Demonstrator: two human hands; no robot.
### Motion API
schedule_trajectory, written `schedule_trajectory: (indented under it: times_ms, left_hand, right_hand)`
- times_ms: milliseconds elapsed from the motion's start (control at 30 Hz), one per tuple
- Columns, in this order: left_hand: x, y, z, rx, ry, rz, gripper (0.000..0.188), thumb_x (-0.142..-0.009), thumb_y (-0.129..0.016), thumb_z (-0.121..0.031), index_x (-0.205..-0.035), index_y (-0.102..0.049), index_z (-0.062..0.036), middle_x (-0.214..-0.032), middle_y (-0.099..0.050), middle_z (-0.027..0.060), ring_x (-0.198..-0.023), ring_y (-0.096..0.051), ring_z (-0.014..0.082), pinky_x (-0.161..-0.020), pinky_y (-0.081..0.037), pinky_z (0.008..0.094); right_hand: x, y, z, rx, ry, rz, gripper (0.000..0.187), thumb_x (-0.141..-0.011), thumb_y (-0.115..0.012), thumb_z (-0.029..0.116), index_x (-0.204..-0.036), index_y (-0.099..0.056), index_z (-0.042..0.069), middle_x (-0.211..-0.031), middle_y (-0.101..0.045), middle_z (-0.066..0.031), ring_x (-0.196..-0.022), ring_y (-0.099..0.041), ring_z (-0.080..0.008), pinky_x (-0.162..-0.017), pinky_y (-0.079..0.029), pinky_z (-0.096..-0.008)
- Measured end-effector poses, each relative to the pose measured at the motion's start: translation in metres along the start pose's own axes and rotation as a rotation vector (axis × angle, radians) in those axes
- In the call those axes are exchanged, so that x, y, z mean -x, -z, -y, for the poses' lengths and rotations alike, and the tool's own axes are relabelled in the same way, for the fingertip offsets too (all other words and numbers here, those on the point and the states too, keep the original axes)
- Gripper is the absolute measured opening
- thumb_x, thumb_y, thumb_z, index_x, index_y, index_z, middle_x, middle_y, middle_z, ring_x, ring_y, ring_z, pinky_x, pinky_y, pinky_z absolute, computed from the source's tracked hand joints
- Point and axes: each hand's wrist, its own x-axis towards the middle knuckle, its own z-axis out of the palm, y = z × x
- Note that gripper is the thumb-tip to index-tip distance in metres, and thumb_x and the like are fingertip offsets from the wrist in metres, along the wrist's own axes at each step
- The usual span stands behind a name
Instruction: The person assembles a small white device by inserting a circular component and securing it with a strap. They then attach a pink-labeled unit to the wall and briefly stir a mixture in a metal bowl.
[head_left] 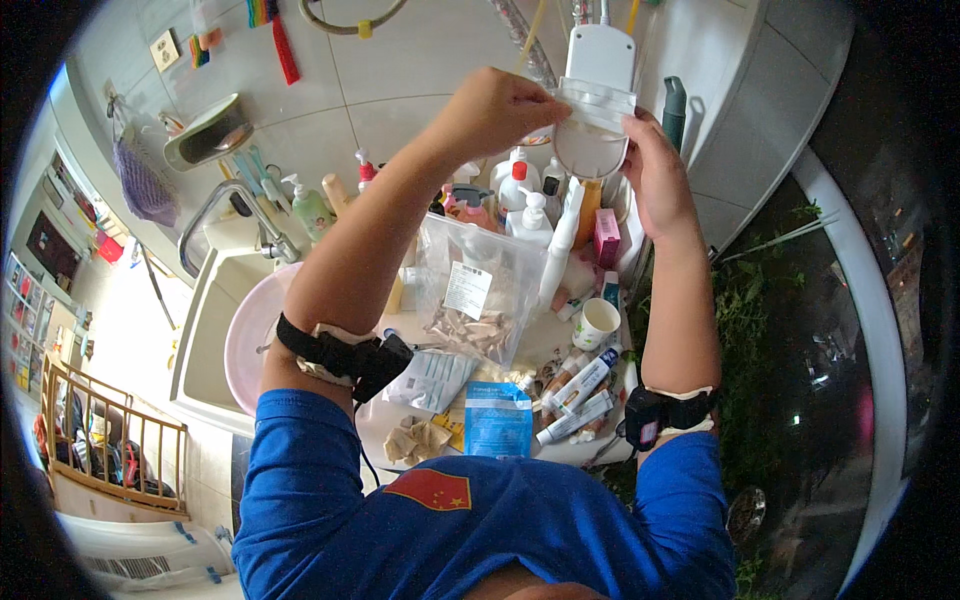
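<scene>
Both arms reach up in front of the tiled wall. Between the hands is a translucent, round-bottomed pouch [590, 148] with a whitish band across its top. My left hand [497, 108] is closed, its fingertips pinching at the pouch's upper left edge. My right hand [658, 172] grips the right edge, thumb near the top corner; some of its fingers are hidden. Directly behind the pouch's top, a white box-shaped device [600, 55] hangs on the wall. Below stand a white pump bottle [530, 222] and other bottles.
A large clear bag [475, 300] of brownish pieces stands on the cluttered counter. Around it are a paper cup [597, 324], toothpaste tubes [585, 380], a blue packet [498, 418] and a pink box [607, 238]. To the left are a sink [205, 330], faucet [268, 235] and pink basin [245, 345].
</scene>
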Motion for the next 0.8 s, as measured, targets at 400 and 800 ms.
schedule_trajectory:
  times_ms: [400,800]
  left_hand:
    - [0.01,-0.005,-0.01,0.062,-0.032,-0.123,0.024,-0.081,-0.068,-0.023,-0.094,-0.069,-0.0026,-0.077,-0.068,0.0112,-0.066,-0.064,0.0142,-0.059,-0.052,0.0289]
    - [-0.001,-0.013,-0.005,0.277,0.18,-0.07,0.019,-0.074,-0.069,-0.02,-0.08,-0.068,-0.0026,-0.068,-0.064,0.0042,-0.058,-0.056,0.0133,-0.055,-0.045,0.0265]
  right_hand:
    - [-0.018,-0.014,-0.01,0.407,0.186,-0.141,0.049,-0.068,-0.08,0.019,-0.108,-0.058,0.001,-0.1,-0.066,-0.0107,-0.09,-0.063,-0.0192,-0.081,-0.05,-0.0316]
    - [-0.027,-0.007,-0.021,0.486,0.247,-0.187,0.05,-0.064,-0.083,0.017,-0.104,-0.059,0.0,-0.096,-0.067,-0.011,-0.085,-0.064,-0.0186,-0.077,-0.051,-0.0314]
